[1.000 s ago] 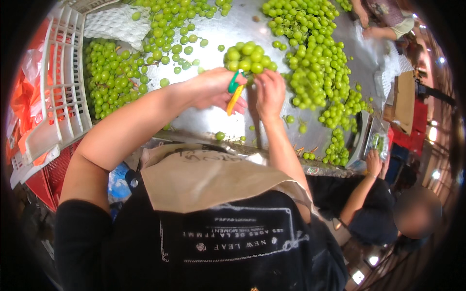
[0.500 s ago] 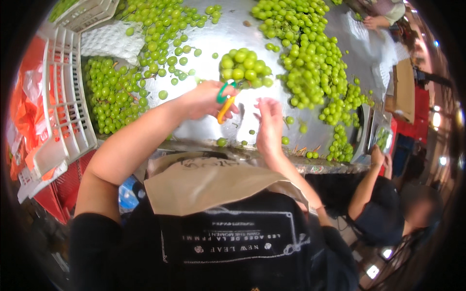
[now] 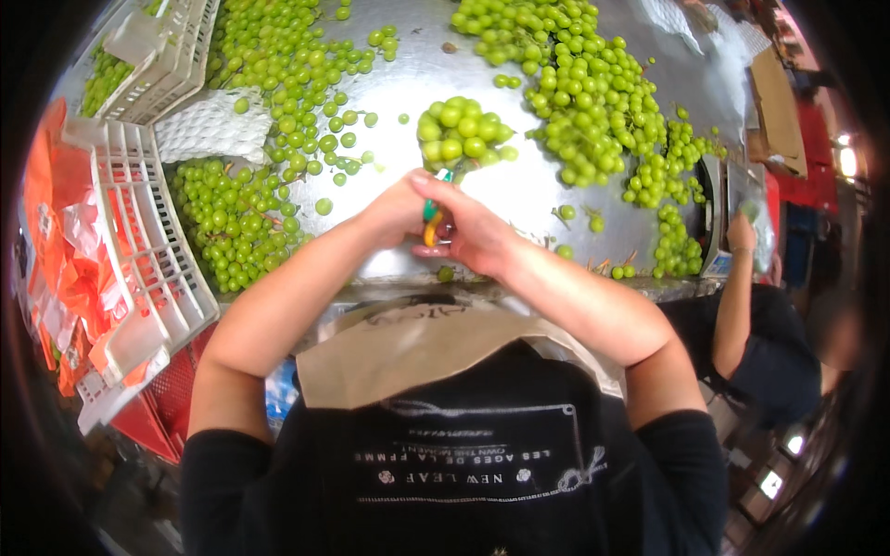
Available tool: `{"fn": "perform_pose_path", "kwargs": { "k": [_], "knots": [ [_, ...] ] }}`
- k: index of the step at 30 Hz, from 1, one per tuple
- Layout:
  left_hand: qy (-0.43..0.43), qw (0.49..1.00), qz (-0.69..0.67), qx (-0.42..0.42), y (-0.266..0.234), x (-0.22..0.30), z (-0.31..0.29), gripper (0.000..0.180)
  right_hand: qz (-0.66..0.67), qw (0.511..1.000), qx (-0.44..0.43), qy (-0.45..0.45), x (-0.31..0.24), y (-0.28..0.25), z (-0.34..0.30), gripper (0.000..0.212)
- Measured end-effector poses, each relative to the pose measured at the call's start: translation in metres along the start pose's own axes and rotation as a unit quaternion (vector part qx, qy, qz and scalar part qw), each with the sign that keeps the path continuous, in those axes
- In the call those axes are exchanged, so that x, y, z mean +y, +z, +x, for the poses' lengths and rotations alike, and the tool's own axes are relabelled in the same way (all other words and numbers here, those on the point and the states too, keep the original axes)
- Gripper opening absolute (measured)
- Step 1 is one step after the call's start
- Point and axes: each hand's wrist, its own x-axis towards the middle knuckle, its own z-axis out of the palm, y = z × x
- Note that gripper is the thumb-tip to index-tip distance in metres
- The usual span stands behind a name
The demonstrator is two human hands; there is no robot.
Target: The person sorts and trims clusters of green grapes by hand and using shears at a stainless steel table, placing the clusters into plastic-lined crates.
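Both my hands meet over the metal table (image 3: 519,208) around a pair of scissors with green and yellow handles (image 3: 430,213). My left hand (image 3: 397,209) is closed at the handles from the left, its fingertips mostly hidden. From the right, my right hand (image 3: 475,227) curls its thumb and fingers round the same handles. The blades are hard to make out. Just beyond the hands lies a small bunch of green grapes (image 3: 461,128), apart from the other fruit.
Grape bunches (image 3: 584,102) pile up at right, with more grapes (image 3: 232,218) at left beside white foam netting (image 3: 215,125). White plastic crates (image 3: 153,250) line the left side, orange bags (image 3: 83,241) near them. At right another person's arm (image 3: 732,296) reaches toward the table.
My right hand has moved left and closed on the scissors beside my left hand; before, it was open and apart from them. The grape bunch stays on the table.
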Motion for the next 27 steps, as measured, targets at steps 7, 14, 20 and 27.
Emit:
{"fn": "perform_pose_path", "kwargs": {
  "k": [7,14,20,27],
  "knots": [
    [0.079,0.996,-0.031,0.016,0.004,-0.009,0.003,0.008,0.012,0.999,-0.021,-0.029,0.008,-0.008,0.005,0.048],
    [0.044,0.997,-0.055,0.035,0.001,-0.015,0.01,0.01,0.032,0.999,-0.017,-0.025,0.008,-0.01,0.005,0.041],
    [0.013,0.999,-0.042,0.025,-0.003,-0.014,0.013,0.017,0.045,0.998,-0.017,-0.04,0.008,-0.008,0.0,0.037],
    [-0.025,0.999,0.019,0.039,0.007,0.006,-0.007,0.018,0.046,0.999,0.011,-0.01,0.0,-0.004,-0.006,0.034]
  ]
}}
